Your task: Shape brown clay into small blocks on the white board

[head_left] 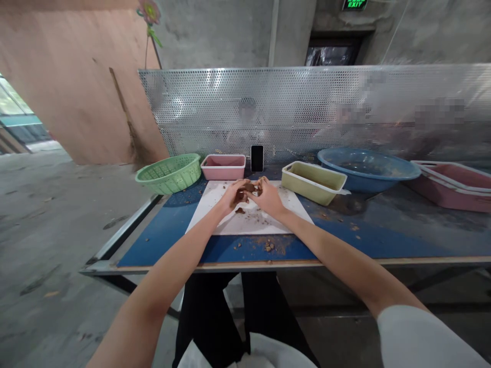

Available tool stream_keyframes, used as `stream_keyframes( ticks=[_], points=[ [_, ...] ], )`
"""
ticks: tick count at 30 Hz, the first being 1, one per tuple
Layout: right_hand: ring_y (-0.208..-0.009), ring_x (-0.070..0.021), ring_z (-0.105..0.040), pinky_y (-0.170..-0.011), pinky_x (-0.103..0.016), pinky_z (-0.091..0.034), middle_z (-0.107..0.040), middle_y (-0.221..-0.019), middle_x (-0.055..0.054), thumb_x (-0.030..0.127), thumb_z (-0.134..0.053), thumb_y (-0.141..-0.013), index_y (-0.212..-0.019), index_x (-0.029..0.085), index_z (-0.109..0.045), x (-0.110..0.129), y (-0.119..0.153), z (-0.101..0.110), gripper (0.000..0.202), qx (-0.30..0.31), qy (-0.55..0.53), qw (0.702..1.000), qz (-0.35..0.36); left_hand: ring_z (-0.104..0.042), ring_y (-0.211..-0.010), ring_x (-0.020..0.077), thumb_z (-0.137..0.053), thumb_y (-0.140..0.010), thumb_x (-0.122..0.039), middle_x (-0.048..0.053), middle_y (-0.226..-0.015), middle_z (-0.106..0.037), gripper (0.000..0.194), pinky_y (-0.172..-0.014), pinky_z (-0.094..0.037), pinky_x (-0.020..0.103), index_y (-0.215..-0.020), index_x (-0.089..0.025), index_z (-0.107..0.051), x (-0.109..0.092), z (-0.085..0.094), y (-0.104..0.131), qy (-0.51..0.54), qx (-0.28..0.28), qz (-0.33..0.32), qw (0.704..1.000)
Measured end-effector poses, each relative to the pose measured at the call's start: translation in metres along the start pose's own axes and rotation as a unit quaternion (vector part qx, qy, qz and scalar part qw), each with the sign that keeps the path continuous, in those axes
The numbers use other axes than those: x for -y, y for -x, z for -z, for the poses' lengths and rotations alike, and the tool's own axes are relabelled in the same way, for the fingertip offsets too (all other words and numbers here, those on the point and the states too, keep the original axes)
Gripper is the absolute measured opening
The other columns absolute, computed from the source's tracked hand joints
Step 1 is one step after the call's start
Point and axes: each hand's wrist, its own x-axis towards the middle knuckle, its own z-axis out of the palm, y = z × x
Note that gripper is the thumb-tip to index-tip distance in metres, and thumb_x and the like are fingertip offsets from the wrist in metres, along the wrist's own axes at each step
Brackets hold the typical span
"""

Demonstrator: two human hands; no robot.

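Both bare forearms reach up from the lower corners of the frame and converge near its centre, where the left hand and the right hand face each other over a flat white rectangular board. The fingers of both hands are curled, partly closed around a dark brown, moist-looking, irregular lump; how far each set is open is hard to tell. The lump sits between the hands, above the board's middle; its long axis is unclear, being partly covered. Dark crumbs dot the smooth board, and small brown clods lie nearer the viewer on the blue worktop. Behind the board, left to right, stand a round green perforated plastic basket, a pink rectangular plastic tub and an upright black-screened phone.
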Motion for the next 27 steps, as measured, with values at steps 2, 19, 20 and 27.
stream_keyframes(
  ticks=[2,19,20,27],
  points=[
    [-0.092,-0.0249,-0.066,-0.085,-0.040,-0.057,-0.062,-0.105,-0.009,0.053,-0.072,-0.095,-0.102,0.020,-0.063,-0.002,-0.001,0.002,0.036,0.001,0.007,1.000,-0.001,-0.047,-0.042,0.0081,-0.088,-0.076,-0.043,-0.002,-0.068,-0.066,0.045,-0.047,-0.047,0.024,-0.105,-0.018,-0.067,0.000,0.000,0.001,-0.027,0.010,-0.025,0.999],
    [-0.100,-0.0264,-0.066,-0.092,-0.046,-0.060,-0.060,-0.116,-0.011,0.050,-0.075,-0.095,-0.126,0.020,-0.070,-0.024,-0.008,0.015,0.043,0.137,0.051,0.980,0.137,-0.036,-0.034,0.0051,-0.091,-0.078,-0.034,-0.011,-0.051,-0.052,0.054,-0.040,-0.024,0.020,-0.120,-0.017,-0.061,-0.019,-0.002,0.018,-0.151,0.042,-0.004,0.988],
    [-0.099,-0.0263,-0.066,-0.092,-0.045,-0.060,-0.060,-0.115,-0.011,0.049,-0.075,-0.095,-0.123,0.019,-0.071,-0.025,-0.008,0.014,0.041,0.131,0.049,0.981,0.137,-0.037,-0.034,0.0055,-0.091,-0.079,-0.035,-0.011,-0.050,-0.052,0.054,-0.040,-0.024,0.020,-0.120,-0.017,-0.061,-0.018,-0.002,0.017,-0.153,0.039,-0.004,0.987],
    [-0.092,-0.0253,-0.066,-0.084,-0.041,-0.061,-0.062,-0.104,-0.009,0.053,-0.075,-0.095,-0.104,0.019,-0.070,-0.018,-0.004,0.012,0.035,0.084,0.053,0.990,0.103,-0.041,-0.037,0.0038,-0.098,-0.068,-0.037,-0.003,-0.068,-0.069,0.063,-0.041,-0.029,0.020,-0.116,-0.017,-0.063,-0.012,-0.001,0.013,-0.137,-0.002,-0.018,0.990]
  ],
)
